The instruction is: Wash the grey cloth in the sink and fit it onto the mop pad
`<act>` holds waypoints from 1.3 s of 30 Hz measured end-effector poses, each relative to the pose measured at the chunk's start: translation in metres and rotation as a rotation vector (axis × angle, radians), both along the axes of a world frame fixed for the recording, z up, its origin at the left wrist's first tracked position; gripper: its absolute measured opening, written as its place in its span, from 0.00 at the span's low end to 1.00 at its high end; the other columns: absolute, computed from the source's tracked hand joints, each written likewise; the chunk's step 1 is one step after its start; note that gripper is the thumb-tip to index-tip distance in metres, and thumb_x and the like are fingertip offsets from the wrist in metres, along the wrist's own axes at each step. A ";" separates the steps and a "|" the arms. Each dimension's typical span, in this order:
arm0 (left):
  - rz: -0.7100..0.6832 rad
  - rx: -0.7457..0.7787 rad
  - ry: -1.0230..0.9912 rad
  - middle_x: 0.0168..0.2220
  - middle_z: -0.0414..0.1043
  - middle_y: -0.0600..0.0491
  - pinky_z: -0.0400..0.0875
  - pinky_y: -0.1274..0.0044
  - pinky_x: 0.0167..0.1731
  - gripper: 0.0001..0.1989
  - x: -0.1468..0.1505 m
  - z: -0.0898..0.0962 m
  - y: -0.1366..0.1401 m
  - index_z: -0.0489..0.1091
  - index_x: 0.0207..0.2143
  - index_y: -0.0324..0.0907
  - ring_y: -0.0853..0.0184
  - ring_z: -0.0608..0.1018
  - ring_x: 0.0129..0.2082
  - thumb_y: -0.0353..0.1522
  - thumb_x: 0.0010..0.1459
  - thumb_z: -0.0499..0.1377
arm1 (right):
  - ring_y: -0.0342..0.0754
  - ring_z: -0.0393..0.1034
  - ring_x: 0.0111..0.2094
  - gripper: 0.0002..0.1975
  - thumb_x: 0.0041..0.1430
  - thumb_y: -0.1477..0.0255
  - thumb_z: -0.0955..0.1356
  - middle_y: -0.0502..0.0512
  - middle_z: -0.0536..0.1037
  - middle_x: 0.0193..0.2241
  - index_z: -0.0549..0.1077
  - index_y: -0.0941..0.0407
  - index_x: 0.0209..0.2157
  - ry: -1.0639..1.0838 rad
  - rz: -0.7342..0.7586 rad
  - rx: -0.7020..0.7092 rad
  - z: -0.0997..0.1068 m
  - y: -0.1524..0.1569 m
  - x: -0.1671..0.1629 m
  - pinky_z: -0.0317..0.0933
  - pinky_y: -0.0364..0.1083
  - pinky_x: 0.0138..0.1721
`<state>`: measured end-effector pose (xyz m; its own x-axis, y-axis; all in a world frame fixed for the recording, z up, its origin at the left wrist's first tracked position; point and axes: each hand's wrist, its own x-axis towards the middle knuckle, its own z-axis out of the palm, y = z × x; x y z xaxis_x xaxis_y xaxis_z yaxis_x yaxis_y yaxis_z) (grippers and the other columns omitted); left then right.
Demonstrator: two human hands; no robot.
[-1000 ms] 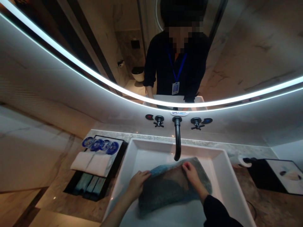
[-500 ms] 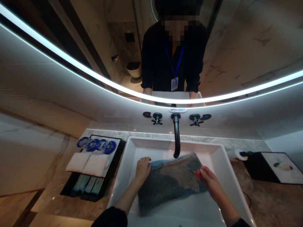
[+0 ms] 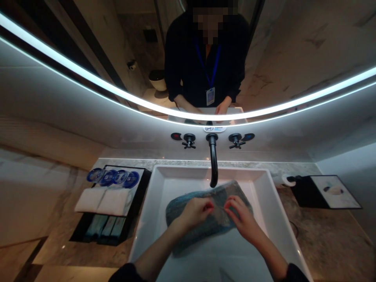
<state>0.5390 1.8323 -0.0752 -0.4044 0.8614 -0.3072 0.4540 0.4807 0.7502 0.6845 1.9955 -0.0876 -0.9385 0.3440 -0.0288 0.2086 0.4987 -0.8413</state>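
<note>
So, L hand, R hand, abv cloth

A white light strip curves along the mirror; pale wall below it; mottled brown surface beneath.

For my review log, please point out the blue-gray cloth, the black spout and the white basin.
Blue-gray cloth (image 3: 216, 224): head view, uncovered surface near its middle.
Black spout (image 3: 213, 161): head view, middle of its length.
White basin (image 3: 272, 209): head view, inner right wall.
</note>
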 end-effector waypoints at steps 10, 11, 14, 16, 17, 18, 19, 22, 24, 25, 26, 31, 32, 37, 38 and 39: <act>0.206 -0.183 0.019 0.33 0.79 0.52 0.65 0.76 0.35 0.09 -0.015 -0.040 -0.082 0.75 0.34 0.43 0.63 0.77 0.35 0.32 0.55 0.55 | 0.55 0.71 0.43 0.13 0.49 0.73 0.66 0.58 0.77 0.39 0.77 0.54 0.38 -0.290 -0.078 -0.001 -0.109 0.010 0.030 0.62 0.53 0.48; 0.196 -0.196 0.003 0.34 0.79 0.52 0.65 0.76 0.36 0.10 -0.007 -0.050 -0.078 0.75 0.36 0.43 0.63 0.77 0.36 0.32 0.56 0.55 | 0.56 0.70 0.45 0.15 0.49 0.74 0.67 0.58 0.77 0.40 0.77 0.53 0.40 -0.313 -0.018 0.020 -0.116 0.001 0.030 0.62 0.53 0.49; 0.165 -0.225 -0.031 0.40 0.79 0.50 0.67 0.75 0.41 0.12 0.021 -0.077 -0.055 0.75 0.42 0.43 0.62 0.78 0.40 0.32 0.57 0.54 | 0.57 0.68 0.45 0.13 0.48 0.76 0.68 0.59 0.77 0.40 0.78 0.53 0.37 -0.401 0.100 0.133 -0.126 -0.022 0.024 0.60 0.52 0.48; 0.138 -0.243 -0.040 0.42 0.79 0.49 0.67 0.74 0.43 0.14 0.038 -0.090 -0.038 0.74 0.44 0.42 0.62 0.78 0.43 0.31 0.58 0.54 | 0.57 0.68 0.44 0.08 0.50 0.76 0.66 0.59 0.76 0.37 0.77 0.54 0.31 -0.437 0.107 0.181 -0.127 -0.032 0.019 0.59 0.51 0.47; 0.123 -0.251 -0.040 0.43 0.79 0.49 0.67 0.74 0.44 0.14 0.045 -0.095 -0.030 0.74 0.44 0.42 0.62 0.78 0.44 0.30 0.58 0.54 | 0.56 0.68 0.43 0.08 0.52 0.77 0.65 0.59 0.76 0.37 0.76 0.54 0.30 -0.439 0.103 0.182 -0.126 -0.034 0.017 0.59 0.51 0.46; 0.104 -0.255 -0.038 0.43 0.79 0.48 0.67 0.74 0.44 0.13 0.051 -0.099 -0.023 0.75 0.43 0.42 0.61 0.78 0.44 0.31 0.57 0.55 | 0.55 0.67 0.43 0.08 0.52 0.77 0.64 0.59 0.76 0.36 0.75 0.55 0.29 -0.433 0.103 0.175 -0.125 -0.035 0.016 0.59 0.50 0.46; 0.082 -0.261 -0.034 0.42 0.79 0.49 0.67 0.75 0.44 0.12 0.056 -0.103 -0.017 0.75 0.42 0.42 0.61 0.78 0.43 0.32 0.57 0.56 | 0.54 0.67 0.42 0.08 0.53 0.77 0.64 0.58 0.76 0.36 0.75 0.55 0.29 -0.424 0.106 0.167 -0.123 -0.036 0.015 0.59 0.49 0.45; 0.021 -0.289 -0.004 0.39 0.80 0.48 0.69 0.74 0.41 0.13 0.063 -0.110 -0.005 0.76 0.39 0.42 0.58 0.78 0.40 0.36 0.51 0.63 | 0.52 0.67 0.41 0.07 0.53 0.77 0.63 0.56 0.75 0.34 0.73 0.55 0.28 -0.382 0.129 0.137 -0.119 -0.036 0.015 0.59 0.48 0.44; -0.007 -0.311 0.034 0.39 0.79 0.46 0.69 0.72 0.42 0.14 0.065 -0.113 -0.001 0.76 0.38 0.41 0.56 0.78 0.41 0.37 0.49 0.64 | 0.52 0.68 0.40 0.06 0.54 0.75 0.64 0.56 0.75 0.33 0.72 0.55 0.27 -0.315 0.137 0.077 -0.121 -0.033 0.017 0.60 0.48 0.43; -0.014 -0.323 0.056 0.40 0.78 0.44 0.68 0.70 0.44 0.14 0.065 -0.115 0.001 0.76 0.38 0.40 0.55 0.78 0.43 0.36 0.50 0.64 | 0.52 0.68 0.40 0.06 0.54 0.74 0.64 0.56 0.75 0.33 0.71 0.55 0.27 -0.277 0.122 0.034 -0.123 -0.031 0.018 0.60 0.48 0.44; -0.018 -0.335 0.080 0.42 0.78 0.43 0.68 0.69 0.45 0.13 0.066 -0.116 0.002 0.76 0.39 0.39 0.54 0.77 0.44 0.34 0.51 0.62 | 0.52 0.69 0.39 0.06 0.54 0.73 0.64 0.56 0.75 0.32 0.71 0.55 0.26 -0.247 0.089 -0.009 -0.126 -0.028 0.020 0.60 0.49 0.44; -0.049 -0.378 0.155 0.42 0.76 0.40 0.66 0.66 0.48 0.13 0.071 -0.120 0.000 0.76 0.38 0.37 0.54 0.76 0.46 0.27 0.58 0.52 | 0.55 0.71 0.42 0.09 0.50 0.75 0.64 0.59 0.77 0.37 0.73 0.56 0.34 -0.287 -0.121 -0.070 -0.146 -0.005 0.037 0.63 0.53 0.48; -0.053 -0.382 0.163 0.42 0.76 0.40 0.66 0.66 0.48 0.13 0.072 -0.121 -0.001 0.76 0.38 0.37 0.54 0.76 0.46 0.27 0.58 0.51 | 0.55 0.71 0.43 0.12 0.49 0.75 0.64 0.60 0.77 0.38 0.73 0.56 0.36 -0.300 -0.129 -0.069 -0.148 -0.001 0.040 0.62 0.54 0.49; -0.014 -0.402 0.219 0.46 0.74 0.42 0.66 0.65 0.48 0.14 0.074 -0.119 -0.007 0.72 0.43 0.38 0.56 0.75 0.48 0.28 0.61 0.49 | 0.54 0.70 0.46 0.16 0.44 0.77 0.65 0.60 0.78 0.41 0.75 0.57 0.38 -0.324 -0.102 -0.059 -0.150 0.002 0.047 0.60 0.52 0.53; -0.010 -0.400 0.231 0.46 0.73 0.43 0.66 0.65 0.48 0.14 0.075 -0.119 -0.006 0.72 0.43 0.38 0.56 0.74 0.48 0.29 0.61 0.50 | 0.54 0.70 0.47 0.16 0.43 0.78 0.65 0.60 0.77 0.41 0.75 0.57 0.37 -0.329 -0.095 -0.051 -0.149 0.000 0.046 0.60 0.51 0.53; -0.012 -0.396 0.240 0.47 0.73 0.44 0.66 0.65 0.49 0.13 0.076 -0.120 -0.005 0.72 0.44 0.38 0.56 0.74 0.49 0.29 0.61 0.51 | 0.55 0.69 0.47 0.16 0.43 0.78 0.65 0.60 0.77 0.41 0.75 0.57 0.37 -0.336 -0.090 -0.042 -0.149 -0.001 0.045 0.60 0.52 0.53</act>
